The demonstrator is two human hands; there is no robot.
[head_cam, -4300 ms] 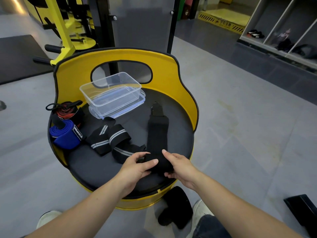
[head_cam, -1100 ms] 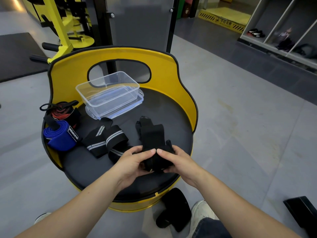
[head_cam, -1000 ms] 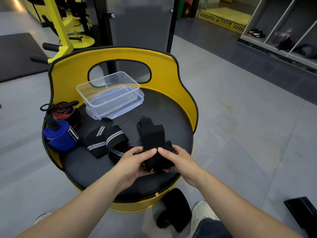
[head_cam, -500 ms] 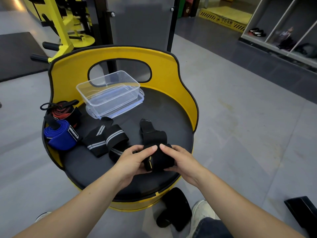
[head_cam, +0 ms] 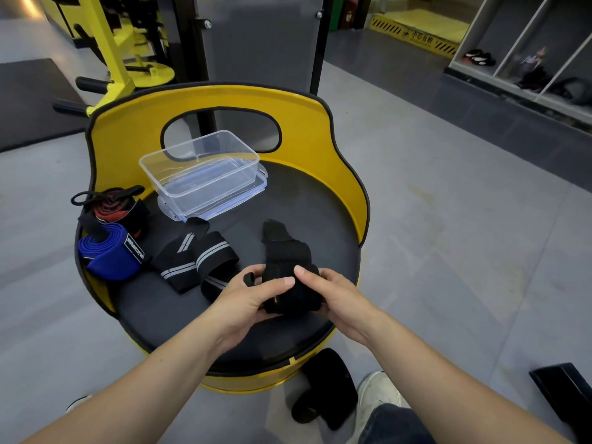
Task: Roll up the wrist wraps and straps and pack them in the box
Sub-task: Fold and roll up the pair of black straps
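Note:
A black wrist wrap (head_cam: pixel 288 261) lies on the black seat pad (head_cam: pixel 166 309), mostly wound into a roll near the front edge, with a short tail still flat beyond it. My left hand (head_cam: pixel 246 299) grips the roll's left end and my right hand (head_cam: pixel 333 296) grips its right end. A clear plastic box (head_cam: pixel 201 174) stands empty at the back of the seat on its lid. Left of my hands lie black wraps with grey stripes (head_cam: pixel 195 257), a rolled blue strap (head_cam: pixel 110 251) and a red-and-black roll (head_cam: pixel 112 209).
The seat has a high yellow back wall (head_cam: pixel 339 161) around its rear and sides. A black pad (head_cam: pixel 326 386) lies on the grey floor below the seat, next to my shoe (head_cam: pixel 378 392). Yellow gym equipment (head_cam: pixel 109 52) stands behind on the left.
The black wrap was stretched long across the seat; my hands have wound it toward its far end, so the roll is thicker and the flat tail much shorter.

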